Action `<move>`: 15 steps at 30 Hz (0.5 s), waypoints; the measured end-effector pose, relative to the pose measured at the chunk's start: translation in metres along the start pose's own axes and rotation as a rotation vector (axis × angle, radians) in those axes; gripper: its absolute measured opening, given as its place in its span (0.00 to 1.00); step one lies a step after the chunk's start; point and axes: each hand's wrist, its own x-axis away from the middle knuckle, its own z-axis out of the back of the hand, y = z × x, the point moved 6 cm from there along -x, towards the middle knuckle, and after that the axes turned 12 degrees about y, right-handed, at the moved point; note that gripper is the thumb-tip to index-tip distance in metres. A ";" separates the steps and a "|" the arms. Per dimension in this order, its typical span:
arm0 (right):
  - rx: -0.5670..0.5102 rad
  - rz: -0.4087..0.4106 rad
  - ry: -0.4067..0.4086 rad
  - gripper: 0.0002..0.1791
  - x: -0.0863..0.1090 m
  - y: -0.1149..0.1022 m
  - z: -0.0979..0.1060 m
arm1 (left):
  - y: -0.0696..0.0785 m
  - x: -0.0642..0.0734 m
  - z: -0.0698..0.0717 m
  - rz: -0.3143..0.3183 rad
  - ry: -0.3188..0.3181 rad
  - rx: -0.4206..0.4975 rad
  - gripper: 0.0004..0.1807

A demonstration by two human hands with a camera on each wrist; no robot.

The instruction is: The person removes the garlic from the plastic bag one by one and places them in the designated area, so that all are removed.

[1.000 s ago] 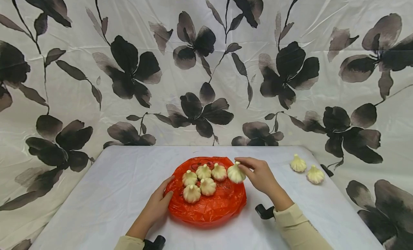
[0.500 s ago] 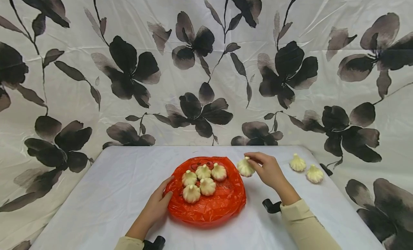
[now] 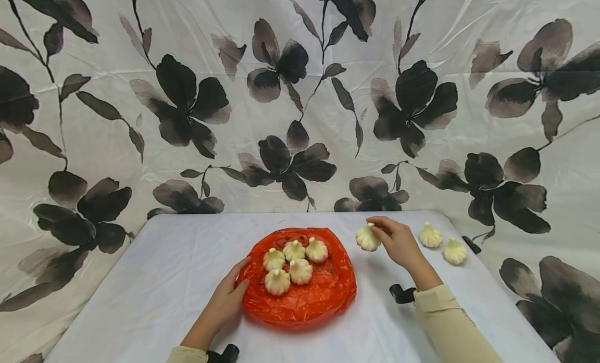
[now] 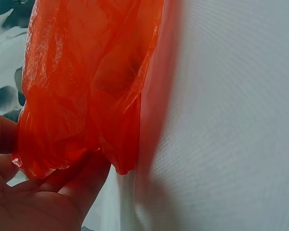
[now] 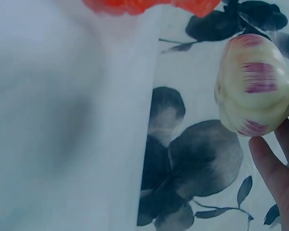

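In the head view my right hand (image 3: 402,244) pinches a garlic bulb (image 3: 367,239) by its stem, in the air to the right of a round, flat thing wrapped in red plastic (image 3: 314,307). Purple streaks mark the pale held bulb (image 5: 255,91) in the right wrist view. My left hand (image 3: 224,300) grips the near-left edge of the red-wrapped thing. The left wrist view has the fingers under the red plastic (image 4: 91,62) and the thumb at its other side. Several more garlic bulbs (image 3: 300,272) lie together on the red plastic.
Two garlic bulbs, one farther back (image 3: 430,235) and one nearer (image 3: 455,251), lie at the right side of the white-covered table (image 3: 140,285). A floral curtain (image 3: 281,92) hangs behind the table. Each wrist bears a black camera mount, such as the right one (image 3: 402,294).
My right hand has lifted the garlic bulb from the right edge of the red-wrapped thing and carried it right, beyond that edge. The left hand keeps its grip in place.
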 end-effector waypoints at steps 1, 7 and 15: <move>0.004 -0.007 -0.002 0.15 0.000 0.002 0.000 | 0.000 0.000 0.000 0.001 0.001 -0.003 0.30; 0.026 -0.037 0.004 0.15 -0.002 0.012 0.006 | -0.001 0.000 0.001 0.006 0.001 0.001 0.30; 0.065 -0.035 0.025 0.15 -0.007 0.025 0.014 | -0.001 -0.002 0.002 -0.014 0.006 -0.007 0.30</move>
